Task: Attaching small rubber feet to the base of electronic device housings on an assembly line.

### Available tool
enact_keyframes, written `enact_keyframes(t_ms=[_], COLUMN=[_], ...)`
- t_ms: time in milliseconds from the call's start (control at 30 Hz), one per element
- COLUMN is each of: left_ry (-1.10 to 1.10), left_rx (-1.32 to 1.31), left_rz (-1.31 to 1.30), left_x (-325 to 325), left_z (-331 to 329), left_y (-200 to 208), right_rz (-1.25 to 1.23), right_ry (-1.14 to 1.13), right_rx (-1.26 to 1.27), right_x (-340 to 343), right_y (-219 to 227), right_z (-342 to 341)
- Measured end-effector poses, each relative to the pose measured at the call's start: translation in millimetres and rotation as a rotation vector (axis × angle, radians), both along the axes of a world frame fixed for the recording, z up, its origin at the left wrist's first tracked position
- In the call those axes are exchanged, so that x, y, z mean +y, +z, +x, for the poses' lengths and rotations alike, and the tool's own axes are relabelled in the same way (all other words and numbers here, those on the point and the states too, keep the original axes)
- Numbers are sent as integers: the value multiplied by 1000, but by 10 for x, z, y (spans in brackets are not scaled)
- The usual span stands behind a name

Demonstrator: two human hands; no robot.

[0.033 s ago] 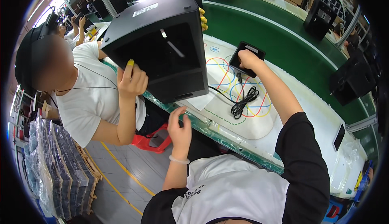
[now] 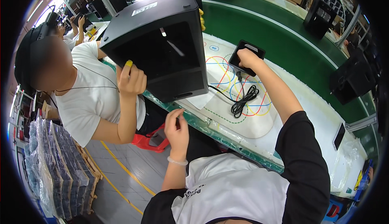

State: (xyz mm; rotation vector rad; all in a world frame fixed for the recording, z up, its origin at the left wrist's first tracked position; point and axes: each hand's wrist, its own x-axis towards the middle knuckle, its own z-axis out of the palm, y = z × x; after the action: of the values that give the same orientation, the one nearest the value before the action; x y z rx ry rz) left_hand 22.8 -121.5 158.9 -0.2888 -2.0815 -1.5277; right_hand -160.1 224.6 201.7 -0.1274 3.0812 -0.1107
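Note:
My right hand (image 2: 249,58) rests on a small black box-shaped device (image 2: 257,53) on the table, its fingers curled together. What lies under its fingertips is hidden. Below the device are a black plug (image 2: 239,76) and a coiled black cable (image 2: 245,100), which runs left to a large black cabinet (image 2: 170,54). My left hand (image 2: 177,134) hovers by the table's near edge, below the cabinet, with loosely bent fingers and nothing in it. A co-worker on the left holds the cabinet tilted; one hand (image 2: 131,81) with a yellow finger cover touches its near side.
The white table (image 2: 291,114) bears a mat (image 2: 259,129) with coloured curved lines and a phone (image 2: 339,137) at right. Beyond runs a green conveyor (image 2: 267,35). Lower left stand a red stool (image 2: 150,143) and a film-wrapped stack (image 2: 56,167) on a pallet.
My left hand has shifted slightly down and left, its thumb and fingers drawing closer together. The co-worker's hand and the cabinet moved a touch left. My right hand stays on the device.

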Motion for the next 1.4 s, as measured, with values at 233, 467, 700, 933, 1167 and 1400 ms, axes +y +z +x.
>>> enact_keyframes(t_ms=[233,467,700,933,1167,1400], left_ry=[89,-43,53,-161,-493,-598], left_rx=[111,400,303,-35,-270,-155], left_rz=[-80,-16,354,654,981,698], left_x=[-382,-170,-449,-414,-353,-122], left_z=[89,315,561,-253,-568,47], left_y=[151,424,318,193,181,370], right_rz=[65,-244,-1296,-1912,-1994,-2091], right_ry=[24,42,-107,-83,-247,-296], right_rx=[77,290,461,560,612,709], right_x=[-211,67,-373,-1510,-2073,-2026], right_y=[12,13,650,373,247,340], right_z=[35,155,1332,1667,1445,1686])
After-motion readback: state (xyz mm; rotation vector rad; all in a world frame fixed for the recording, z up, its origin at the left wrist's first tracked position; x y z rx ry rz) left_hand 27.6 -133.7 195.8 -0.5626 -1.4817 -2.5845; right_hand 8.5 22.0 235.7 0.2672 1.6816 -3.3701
